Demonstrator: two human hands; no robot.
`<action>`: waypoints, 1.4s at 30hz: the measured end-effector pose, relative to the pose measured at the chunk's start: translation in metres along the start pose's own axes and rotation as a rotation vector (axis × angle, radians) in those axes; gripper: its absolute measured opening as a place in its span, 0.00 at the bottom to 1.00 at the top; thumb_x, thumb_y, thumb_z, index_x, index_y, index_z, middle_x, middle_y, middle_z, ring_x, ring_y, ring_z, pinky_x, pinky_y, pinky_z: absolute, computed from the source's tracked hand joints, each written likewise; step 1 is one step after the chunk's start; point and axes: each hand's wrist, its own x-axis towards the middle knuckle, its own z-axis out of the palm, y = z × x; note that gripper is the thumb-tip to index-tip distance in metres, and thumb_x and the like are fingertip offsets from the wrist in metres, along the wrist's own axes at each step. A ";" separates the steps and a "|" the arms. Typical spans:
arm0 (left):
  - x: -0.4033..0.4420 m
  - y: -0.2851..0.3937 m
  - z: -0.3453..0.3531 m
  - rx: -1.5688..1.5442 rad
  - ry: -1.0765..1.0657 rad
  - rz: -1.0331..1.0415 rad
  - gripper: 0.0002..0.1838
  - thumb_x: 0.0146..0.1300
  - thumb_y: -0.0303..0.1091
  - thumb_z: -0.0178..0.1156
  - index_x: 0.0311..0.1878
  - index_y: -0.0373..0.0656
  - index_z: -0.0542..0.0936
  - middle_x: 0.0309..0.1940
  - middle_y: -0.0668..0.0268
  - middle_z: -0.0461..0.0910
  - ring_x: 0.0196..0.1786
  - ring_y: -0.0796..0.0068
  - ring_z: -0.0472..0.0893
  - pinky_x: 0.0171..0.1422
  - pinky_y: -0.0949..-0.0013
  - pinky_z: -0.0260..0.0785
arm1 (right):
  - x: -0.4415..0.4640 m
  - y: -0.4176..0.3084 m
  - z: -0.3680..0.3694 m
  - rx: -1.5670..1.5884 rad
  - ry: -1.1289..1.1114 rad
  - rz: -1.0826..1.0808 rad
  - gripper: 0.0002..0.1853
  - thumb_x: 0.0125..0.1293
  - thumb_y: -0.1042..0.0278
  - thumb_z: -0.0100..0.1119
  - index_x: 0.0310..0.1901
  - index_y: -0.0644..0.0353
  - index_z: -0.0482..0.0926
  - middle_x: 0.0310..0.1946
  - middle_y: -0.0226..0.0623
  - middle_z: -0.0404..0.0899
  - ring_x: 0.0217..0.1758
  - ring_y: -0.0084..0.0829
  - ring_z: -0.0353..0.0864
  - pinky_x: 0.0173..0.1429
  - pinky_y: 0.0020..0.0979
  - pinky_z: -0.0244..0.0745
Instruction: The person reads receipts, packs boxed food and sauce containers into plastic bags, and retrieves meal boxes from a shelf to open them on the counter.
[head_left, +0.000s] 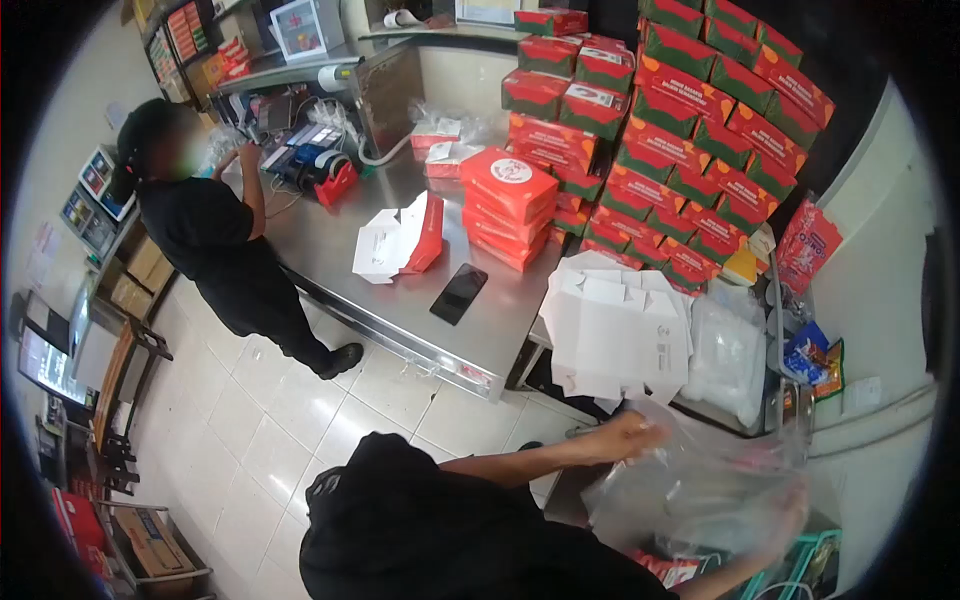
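Left grip (632, 437) closed on a clear plastic bag (690, 490) — I cannot tell my blurred right grip's (789, 515) state; red boxes (508, 205) stand folded, white cartons (618, 335) unfolded.

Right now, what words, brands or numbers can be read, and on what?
Nothing reads reliably.
Stacked red-and-green cardboard boxes: too blurred.
Red cardboard box, round white logo: too blurred.
Open red-and-white carton, unfolded white cartons: too small.
Glossy red packet: too blurred.
Lit monitor: too small.
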 end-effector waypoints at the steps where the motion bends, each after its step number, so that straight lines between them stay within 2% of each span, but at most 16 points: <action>1: -0.012 -0.019 -0.008 0.102 0.201 0.300 0.10 0.62 0.37 0.52 0.33 0.41 0.77 0.25 0.69 0.77 0.26 0.81 0.75 0.26 0.76 0.66 | -0.016 -0.006 0.014 -0.118 0.003 -0.001 0.14 0.66 0.63 0.41 0.45 0.62 0.72 0.37 0.36 0.75 0.38 0.29 0.74 0.43 0.27 0.68; 2: -0.024 -0.037 -0.016 0.196 0.395 0.599 0.13 0.62 0.40 0.53 0.30 0.41 0.76 0.22 0.70 0.75 0.23 0.83 0.72 0.22 0.78 0.64 | -0.036 -0.018 0.044 -0.372 0.060 -0.097 0.14 0.66 0.63 0.41 0.45 0.61 0.73 0.38 0.36 0.76 0.39 0.30 0.73 0.44 0.29 0.68; 5: -0.077 -0.049 -0.024 -0.280 0.337 0.145 0.11 0.58 0.40 0.58 0.36 0.41 0.78 0.22 0.72 0.74 0.22 0.86 0.71 0.22 0.80 0.61 | -0.114 0.011 0.083 -0.963 0.138 -0.235 0.15 0.65 0.62 0.43 0.47 0.61 0.71 0.42 0.39 0.74 0.45 0.34 0.72 0.48 0.32 0.66; 6: -0.102 -0.024 -0.018 -0.232 0.267 -0.159 0.14 0.56 0.42 0.60 0.37 0.40 0.78 0.25 0.72 0.74 0.22 0.87 0.68 0.23 0.81 0.58 | -0.148 0.012 0.116 -0.809 -0.038 -0.282 0.16 0.64 0.60 0.44 0.49 0.61 0.70 0.45 0.41 0.72 0.47 0.36 0.71 0.50 0.33 0.65; 10: -0.132 -0.081 0.018 -0.543 0.205 -0.105 0.22 0.61 0.48 0.46 0.46 0.37 0.73 0.36 0.67 0.75 0.35 0.81 0.71 0.39 0.76 0.61 | -0.234 0.027 0.238 -0.224 -0.511 -0.206 0.28 0.59 0.54 0.52 0.58 0.61 0.63 0.55 0.48 0.64 0.57 0.41 0.65 0.59 0.34 0.60; 11: -0.139 -0.096 0.019 -0.449 0.159 -0.002 0.26 0.64 0.51 0.39 0.48 0.36 0.71 0.39 0.65 0.75 0.40 0.77 0.73 0.46 0.73 0.62 | -0.255 0.063 0.267 -0.253 0.034 -0.601 0.21 0.57 0.59 0.55 0.49 0.59 0.68 0.45 0.45 0.70 0.48 0.40 0.72 0.49 0.34 0.67; 13: -0.148 -0.082 0.007 -0.841 -0.375 0.009 0.34 0.65 0.59 0.30 0.52 0.34 0.68 0.47 0.61 0.73 0.49 0.73 0.72 0.54 0.70 0.64 | -0.260 0.027 0.241 -0.009 -0.348 -0.289 0.15 0.59 0.59 0.54 0.38 0.64 0.70 0.30 0.40 0.68 0.34 0.34 0.69 0.42 0.32 0.66; 18: -0.183 -0.078 0.002 0.343 0.202 0.014 0.19 0.64 0.38 0.49 0.54 0.38 0.69 0.32 0.69 0.72 0.28 0.81 0.70 0.31 0.75 0.65 | -0.285 0.022 0.212 0.733 -0.110 -0.073 0.13 0.60 0.60 0.54 0.30 0.63 0.72 0.21 0.30 0.66 0.28 0.26 0.67 0.39 0.26 0.66; 19: -0.171 -0.130 -0.043 0.067 0.475 0.044 0.13 0.60 0.32 0.50 0.44 0.36 0.76 0.24 0.71 0.68 0.19 0.83 0.63 0.19 0.76 0.57 | -0.296 0.016 0.194 0.788 -0.138 -0.015 0.11 0.60 0.62 0.52 0.30 0.63 0.70 0.22 0.32 0.66 0.29 0.29 0.68 0.38 0.27 0.66; 21: -0.148 -0.130 -0.080 0.394 0.531 0.350 0.11 0.51 0.25 0.48 0.23 0.33 0.80 0.13 0.70 0.71 0.18 0.82 0.67 0.18 0.75 0.58 | -0.320 0.006 0.154 0.685 -0.161 0.033 0.08 0.58 0.66 0.49 0.33 0.63 0.68 0.25 0.38 0.69 0.31 0.36 0.70 0.39 0.30 0.67; 27: -0.116 -0.149 -0.001 0.833 0.291 0.630 0.07 0.49 0.26 0.53 0.30 0.34 0.78 0.23 0.64 0.77 0.26 0.73 0.75 0.30 0.74 0.65 | -0.359 0.018 0.084 0.901 0.355 0.179 0.18 0.60 0.63 0.48 0.51 0.58 0.70 0.37 0.39 0.75 0.37 0.35 0.73 0.44 0.33 0.68; 30: -0.098 -0.083 0.112 0.753 -0.027 0.719 0.06 0.51 0.27 0.57 0.32 0.36 0.76 0.25 0.60 0.77 0.29 0.66 0.77 0.34 0.71 0.67 | -0.334 0.051 0.054 0.258 0.408 -0.174 0.21 0.62 0.57 0.47 0.55 0.56 0.70 0.40 0.37 0.75 0.41 0.29 0.73 0.46 0.31 0.68; 32: -0.077 -0.077 0.124 0.765 -0.413 0.484 0.07 0.55 0.28 0.57 0.35 0.36 0.75 0.22 0.60 0.75 0.28 0.68 0.78 0.33 0.71 0.68 | -0.287 0.060 0.031 0.136 0.292 0.142 0.20 0.62 0.56 0.47 0.52 0.56 0.72 0.45 0.38 0.72 0.44 0.30 0.73 0.46 0.31 0.68; 35: -0.015 -0.081 0.103 0.495 -0.292 -0.022 0.04 0.59 0.28 0.52 0.35 0.39 0.74 0.19 0.66 0.73 0.20 0.81 0.72 0.24 0.74 0.64 | -0.231 0.074 -0.020 0.271 0.271 0.311 0.26 0.54 0.56 0.58 0.56 0.53 0.69 0.51 0.37 0.71 0.45 0.32 0.75 0.48 0.29 0.71; 39: 0.069 -0.078 0.079 0.599 -0.261 0.062 0.05 0.60 0.31 0.53 0.34 0.40 0.71 0.23 0.70 0.73 0.23 0.84 0.70 0.28 0.78 0.63 | -0.193 0.172 -0.020 -1.200 0.256 0.112 0.43 0.38 0.52 0.68 0.59 0.53 0.62 0.49 0.44 0.72 0.44 0.43 0.75 0.49 0.35 0.69; 42: 0.117 -0.072 0.081 0.474 -0.327 -0.122 0.06 0.60 0.33 0.55 0.35 0.42 0.72 0.27 0.70 0.74 0.28 0.84 0.71 0.33 0.79 0.62 | -0.185 0.185 -0.030 -0.953 0.054 0.251 0.51 0.31 0.54 0.70 0.62 0.53 0.57 0.52 0.51 0.68 0.49 0.50 0.72 0.54 0.39 0.66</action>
